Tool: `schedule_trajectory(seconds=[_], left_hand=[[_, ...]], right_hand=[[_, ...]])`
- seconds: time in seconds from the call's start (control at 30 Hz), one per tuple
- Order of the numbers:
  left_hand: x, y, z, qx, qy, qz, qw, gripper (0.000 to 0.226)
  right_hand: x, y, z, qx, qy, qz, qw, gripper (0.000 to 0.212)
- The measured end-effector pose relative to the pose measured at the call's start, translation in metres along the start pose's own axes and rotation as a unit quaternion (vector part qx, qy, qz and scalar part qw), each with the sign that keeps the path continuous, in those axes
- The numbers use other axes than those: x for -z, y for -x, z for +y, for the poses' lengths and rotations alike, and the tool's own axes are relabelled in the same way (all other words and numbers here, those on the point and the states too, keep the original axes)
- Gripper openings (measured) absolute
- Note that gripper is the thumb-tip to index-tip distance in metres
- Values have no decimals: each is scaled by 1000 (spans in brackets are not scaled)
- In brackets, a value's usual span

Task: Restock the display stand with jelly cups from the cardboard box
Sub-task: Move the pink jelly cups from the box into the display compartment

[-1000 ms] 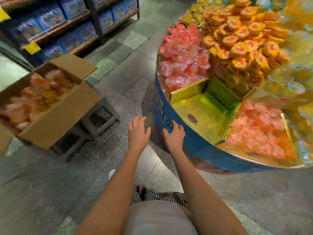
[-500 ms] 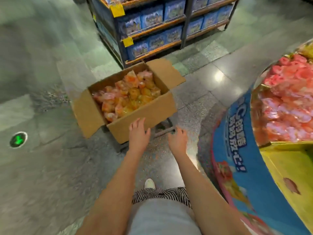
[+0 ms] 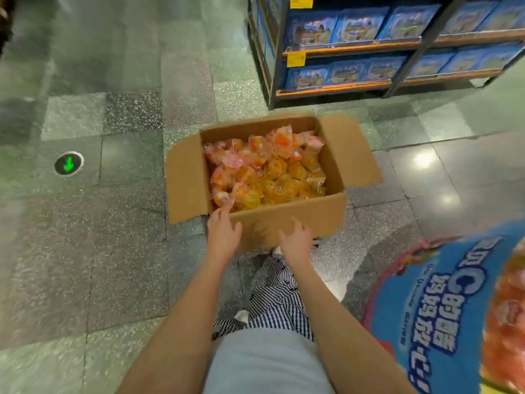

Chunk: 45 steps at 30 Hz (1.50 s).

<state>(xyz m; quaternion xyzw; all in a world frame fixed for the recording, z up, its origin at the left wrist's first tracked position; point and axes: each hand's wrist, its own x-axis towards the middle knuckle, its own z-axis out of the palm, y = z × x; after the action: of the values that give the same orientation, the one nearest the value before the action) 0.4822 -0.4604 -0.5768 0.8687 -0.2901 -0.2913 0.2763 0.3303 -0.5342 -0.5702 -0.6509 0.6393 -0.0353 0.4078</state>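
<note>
An open cardboard box stands in front of me, its flaps spread out. Inside lies a heap of orange, yellow and pink jelly cups. My left hand reaches over the box's near left corner with its fingers relaxed and nothing in it; the fingertips come close to the nearest cups. My right hand hovers in front of the box's near wall, fingers loosely spread, holding nothing. The round display stand, with a blue printed side, shows only at the lower right edge.
A shelf rack of blue boxed goods stands behind the box at the upper right. The grey stone floor stretches to the left, with a round green arrow marker set in it. My striped trouser leg is below the box.
My view has swung left from the display stand to the box, which now lies straight ahead. Both hands have moved forward to the box's near edge, still holding nothing.
</note>
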Motion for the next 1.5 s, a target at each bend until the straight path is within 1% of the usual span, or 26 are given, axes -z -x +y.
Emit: schedule_trajectory(seconds=[0.13, 0.27, 0.37, 0.5, 0.6, 0.7, 0.83, 0.93, 1.03, 1.1, 1.2, 1.3, 1.4, 1.5], left_hand=[[-7, -42, 6, 63, 32, 19, 997, 52], [-19, -77, 16, 118, 23, 22, 992, 54], [-28, -101, 16, 151, 24, 14, 988, 57], [-39, -129, 1, 180, -18, 16, 983, 57], [-49, -144, -14, 202, -33, 7, 979, 63], [-58, -157, -26, 201, -51, 9, 978, 75], [-71, -169, -41, 180, -76, 15, 981, 87], [-81, -175, -53, 170, -95, 21, 981, 90], [-90, -178, -61, 149, -130, 46, 979, 89], [-97, -180, -65, 137, -150, 69, 977, 90], [-102, -187, -66, 159, -166, 83, 970, 94], [-105, -191, -68, 169, -189, 77, 964, 93], [-107, -195, -66, 186, -210, 74, 957, 86], [-110, -200, -60, 205, -235, 98, 945, 76]], right_hand=[[3, -63, -28, 21, 50, -64, 996, 58], [0, -118, -52, 53, 82, -139, 985, 59], [-10, -153, -61, 84, 132, -179, 971, 58], [-32, -193, -71, 108, 182, -242, 947, 62], [-52, -221, -77, 135, 224, -273, 926, 66], [-74, -240, -79, 144, 233, -275, 922, 72], [-106, -250, -69, 154, 235, -268, 922, 74], [-127, -254, -57, 179, 237, -254, 920, 77], [-147, -257, -47, 219, 250, -245, 911, 85], [-158, -261, -41, 224, 246, -241, 911, 91], [-170, -269, -35, 226, 237, -230, 916, 96], [-175, -273, -33, 242, 248, -224, 911, 96], [-172, -276, -31, 248, 226, -232, 913, 90], [-164, -278, -28, 249, 211, -240, 914, 85]])
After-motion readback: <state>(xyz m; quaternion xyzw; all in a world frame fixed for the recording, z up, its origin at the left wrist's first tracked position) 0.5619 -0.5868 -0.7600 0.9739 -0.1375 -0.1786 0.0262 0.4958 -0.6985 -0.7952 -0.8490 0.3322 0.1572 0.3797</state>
